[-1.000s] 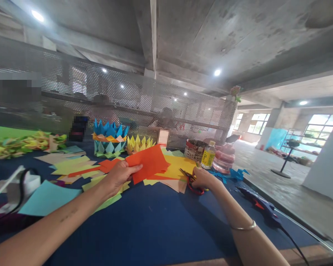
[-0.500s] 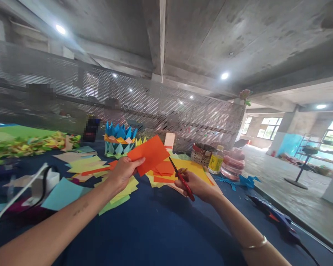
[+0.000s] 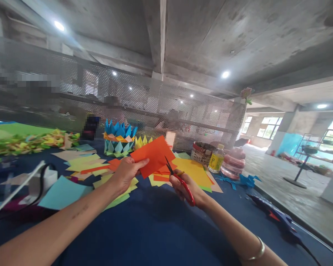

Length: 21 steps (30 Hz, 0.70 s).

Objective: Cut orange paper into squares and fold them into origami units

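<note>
An orange sheet of paper (image 3: pixel 154 157) is pinched at its left edge by my left hand (image 3: pixel 129 170), thumb on top, and held above the table. My right hand (image 3: pixel 183 186) grips a pair of scissors (image 3: pixel 187 190) by its red handles. The dark blades point up and left, in front of the sheet's right part; whether they touch it I cannot tell. Beneath and behind lie a yellow sheet (image 3: pixel 192 171) and several orange and pale yellow pieces. A folded-paper basket (image 3: pixel 119 138) in blue, orange and green stands behind my left hand.
A yellow-labelled bottle (image 3: pixel 217 160), a pink jar (image 3: pixel 233 162) and a woven basket (image 3: pixel 202 152) stand back right. A glue gun (image 3: pixel 280 221) lies near the right edge. A white adapter with cables (image 3: pixel 41 183) and a light-blue sheet (image 3: pixel 65 194) are left. A perforated screen (image 3: pixel 194 107) runs behind.
The orange sheet has shifted slightly right with my left hand. My right hand has moved a little left, its scissors turning so the blades come across in front of the sheet.
</note>
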### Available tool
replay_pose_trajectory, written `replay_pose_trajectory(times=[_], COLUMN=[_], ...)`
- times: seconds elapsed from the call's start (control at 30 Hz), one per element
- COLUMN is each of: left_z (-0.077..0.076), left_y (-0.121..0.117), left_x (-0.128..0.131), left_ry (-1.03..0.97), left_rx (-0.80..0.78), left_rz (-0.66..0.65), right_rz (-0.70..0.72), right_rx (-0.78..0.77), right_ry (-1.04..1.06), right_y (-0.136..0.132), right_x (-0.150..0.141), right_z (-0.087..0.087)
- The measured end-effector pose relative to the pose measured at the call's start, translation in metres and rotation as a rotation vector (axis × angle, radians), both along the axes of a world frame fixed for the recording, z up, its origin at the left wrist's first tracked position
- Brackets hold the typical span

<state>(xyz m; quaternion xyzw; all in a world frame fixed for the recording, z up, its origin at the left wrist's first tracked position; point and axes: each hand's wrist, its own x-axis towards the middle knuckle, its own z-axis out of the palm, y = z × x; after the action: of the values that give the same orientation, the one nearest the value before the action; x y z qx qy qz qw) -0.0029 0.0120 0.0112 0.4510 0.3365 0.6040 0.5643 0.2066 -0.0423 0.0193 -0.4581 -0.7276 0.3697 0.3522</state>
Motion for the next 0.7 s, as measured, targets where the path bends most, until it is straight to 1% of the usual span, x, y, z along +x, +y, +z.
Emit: replay_pose_trajectory(times=[0.13, 0.33, 0.7], left_z=[0.0016, 0.0011, 0.0017], left_y=[-0.0036, -0.0041, -0.0051], left_x=[0.0011, 0.0016, 0.0012], left_ry=[0.012, 0.019, 0.042], left_rx=[-0.007, -0.001, -0.013], left_rz=[-0.019, -0.033, -0.049], right_rz=[-0.008, -0.022, -0.007], right_rx=[0.021, 0.007, 0.017], right_ry=[-0.017, -0.027, -0.027], right_y=[0.0012, 0.0018, 0.0026], right_x=[0.0000, -0.0008, -0.0001], right_z=[-0.0002, -0.0011, -0.0020])
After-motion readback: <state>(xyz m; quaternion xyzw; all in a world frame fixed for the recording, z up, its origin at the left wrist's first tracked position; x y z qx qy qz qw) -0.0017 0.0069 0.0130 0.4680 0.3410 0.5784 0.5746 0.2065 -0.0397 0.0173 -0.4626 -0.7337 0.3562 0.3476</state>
